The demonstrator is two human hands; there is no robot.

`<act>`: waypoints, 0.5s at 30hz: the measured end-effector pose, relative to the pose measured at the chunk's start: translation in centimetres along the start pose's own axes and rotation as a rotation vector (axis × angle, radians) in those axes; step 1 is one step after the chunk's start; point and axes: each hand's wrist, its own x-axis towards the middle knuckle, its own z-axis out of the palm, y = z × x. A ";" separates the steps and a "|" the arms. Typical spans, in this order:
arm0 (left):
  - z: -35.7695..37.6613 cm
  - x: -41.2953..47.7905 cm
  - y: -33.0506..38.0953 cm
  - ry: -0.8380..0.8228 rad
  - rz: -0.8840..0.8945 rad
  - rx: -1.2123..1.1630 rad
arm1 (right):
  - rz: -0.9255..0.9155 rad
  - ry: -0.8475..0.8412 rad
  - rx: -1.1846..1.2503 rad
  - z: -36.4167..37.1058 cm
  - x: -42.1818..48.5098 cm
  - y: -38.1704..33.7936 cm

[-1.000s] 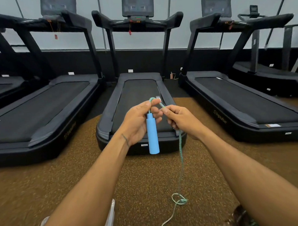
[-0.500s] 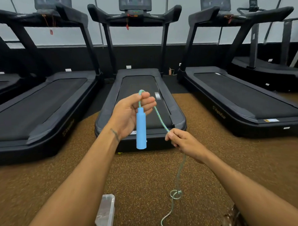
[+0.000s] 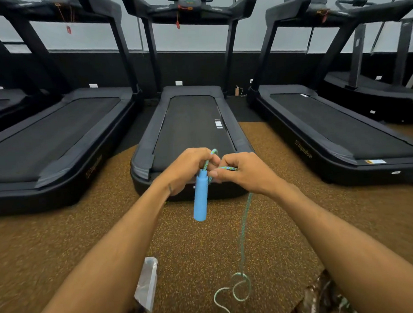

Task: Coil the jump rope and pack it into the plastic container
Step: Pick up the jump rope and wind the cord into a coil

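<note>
Jump rope: the teal jump rope [image 3: 243,227] is hanging in front of the person, held in both hands, and its slack is lying in loose loops on the floor [image 3: 63,243] at the near right.
Handle: the blue handle [image 3: 200,200] is dangling upright under the left hand, clear of the floor.
Left hand: the left hand [image 3: 186,172] is curling its fingers round the cord just above the handle.
Right hand: the right hand [image 3: 247,173], touching the left, is pinching the cord in its fingers beside the handle's top.
Plastic container: the clear plastic container [image 3: 148,283] is lying on the floor under the left forearm, apart from the loops.
Edges: the middle treadmill [image 3: 193,128] is ending just beyond the hands.
Open room: speckled brown floor is spreading left and right.
Room: the left treadmill [image 3: 59,138] and the right treadmill [image 3: 328,128] are flanking it against a dark-banded wall [image 3: 197,67].
</note>
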 end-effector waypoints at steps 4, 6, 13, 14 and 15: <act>0.4 -0.3 -1.1 -0.094 -0.036 -0.165 | -0.005 0.026 0.085 0.0 0.4 0.4; 0.6 -0.5 -1.5 -0.131 -0.065 -0.279 | -0.008 0.045 0.118 0.0 0.7 0.5; 0.5 -0.9 -1.5 -0.132 -0.059 -0.323 | 0.026 -0.012 -0.026 -0.8 2.5 0.7; 0.3 -0.9 -1.5 -0.108 -0.075 -0.345 | 0.052 -0.019 0.022 -0.8 2.7 0.6; 0.2 -0.9 -1.6 -0.082 -0.097 -0.374 | 0.078 -0.020 0.089 -0.7 2.8 0.5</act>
